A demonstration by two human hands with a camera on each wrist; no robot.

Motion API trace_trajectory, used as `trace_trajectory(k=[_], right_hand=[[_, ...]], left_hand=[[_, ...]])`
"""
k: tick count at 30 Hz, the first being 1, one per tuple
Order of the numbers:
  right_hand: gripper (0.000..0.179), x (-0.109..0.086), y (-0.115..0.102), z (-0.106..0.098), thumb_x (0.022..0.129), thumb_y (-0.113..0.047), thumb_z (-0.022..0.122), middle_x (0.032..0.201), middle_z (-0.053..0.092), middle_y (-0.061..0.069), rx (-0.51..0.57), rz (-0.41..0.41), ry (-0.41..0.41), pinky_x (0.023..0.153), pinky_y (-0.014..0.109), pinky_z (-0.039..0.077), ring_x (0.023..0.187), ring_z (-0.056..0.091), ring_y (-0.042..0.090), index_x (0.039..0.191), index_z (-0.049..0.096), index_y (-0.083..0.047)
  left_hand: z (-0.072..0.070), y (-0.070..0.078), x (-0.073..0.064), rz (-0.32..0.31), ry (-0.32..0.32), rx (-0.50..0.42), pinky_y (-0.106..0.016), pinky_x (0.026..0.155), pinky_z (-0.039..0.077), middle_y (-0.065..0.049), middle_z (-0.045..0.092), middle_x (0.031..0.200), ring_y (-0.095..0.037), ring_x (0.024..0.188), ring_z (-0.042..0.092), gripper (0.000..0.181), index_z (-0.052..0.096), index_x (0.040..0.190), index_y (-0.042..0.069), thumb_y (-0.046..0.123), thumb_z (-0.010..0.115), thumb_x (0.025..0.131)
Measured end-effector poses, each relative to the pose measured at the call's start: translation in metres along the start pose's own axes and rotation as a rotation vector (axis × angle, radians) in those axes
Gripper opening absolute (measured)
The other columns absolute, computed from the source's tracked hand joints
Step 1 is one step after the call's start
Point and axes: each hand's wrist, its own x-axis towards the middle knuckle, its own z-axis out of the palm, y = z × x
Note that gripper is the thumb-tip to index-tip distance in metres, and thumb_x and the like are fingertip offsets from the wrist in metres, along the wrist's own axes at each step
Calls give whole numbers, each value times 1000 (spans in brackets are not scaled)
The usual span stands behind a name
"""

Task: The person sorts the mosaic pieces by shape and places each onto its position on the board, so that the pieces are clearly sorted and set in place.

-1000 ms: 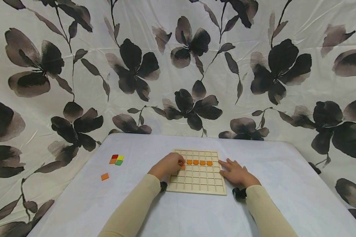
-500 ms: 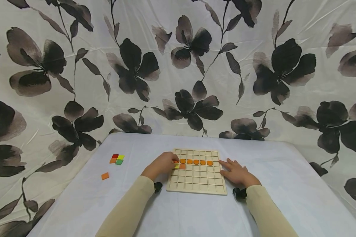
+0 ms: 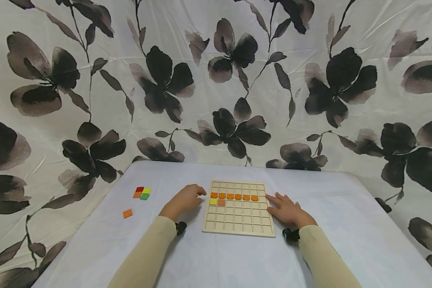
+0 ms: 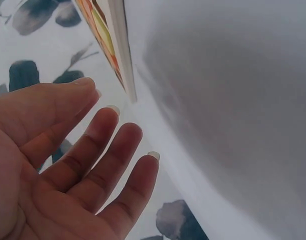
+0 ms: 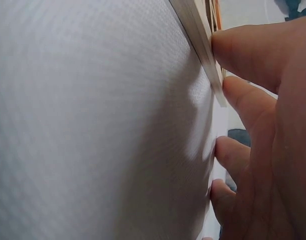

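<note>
A wooden grid board (image 3: 237, 224) lies on the white-covered table. Across one of its upper rows runs a line of several orange round pieces (image 3: 238, 197). Just below that line, at the left edge, sit a yellow square tile (image 3: 213, 201) and an orange square tile (image 3: 221, 202). My left hand (image 3: 185, 201) hovers to the left of the board, its fingers loosely bent and nothing in them; the left wrist view shows the bare fingertips (image 4: 129, 131) apart from the board's edge. My right hand (image 3: 287, 209) rests with spread fingers against the board's right edge, thumb and index finger touching it.
Left on the table is a cluster of square tiles: red (image 3: 140, 189), yellow (image 3: 147, 191), orange (image 3: 137, 195) and green (image 3: 145, 197). A single orange tile (image 3: 127, 213) lies nearer to me. Behind the table hangs a floral cloth (image 3: 216, 92).
My left hand has let go of an orange round piece at the row's left end and drawn back left off the board, uncovering the yellow tile. My right hand has stayed put.
</note>
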Motion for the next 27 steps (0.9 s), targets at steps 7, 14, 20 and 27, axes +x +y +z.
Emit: trace_trajectory(k=[7,14,20,27], right_hand=[[59,2,1,0,98,-47,44,159,21,20,0,5,-8,108,75,7,145,12,50,151,33,-24],[58,0,0,0,98,-46,45,159,22,20,8,6,-6,108,75,7,145,12,50,151,34,-23],[57,-1,-1,-1,99,-46,44,158,23,21,0,0,-1,107,75,8,144,14,51,150,36,-23],[58,1,1,0,99,-46,44,158,23,21,-9,-1,2,107,75,8,144,14,51,151,35,-23]], left_hand=[[-9,-14,-9,-39,0,6,-44,100,46,-8,64,116,-25,112,58,27,67,118,10,12,60,92],[-18,-29,-18,-87,-19,1,-46,101,45,-10,63,118,-27,114,57,28,66,118,9,11,59,91],[-24,-44,-26,-132,-40,-24,-49,102,45,-11,62,121,-29,116,55,28,65,119,10,10,58,92],[-33,-61,-37,-152,-43,-2,-51,101,45,-14,61,121,-31,114,54,29,64,120,7,11,58,92]])
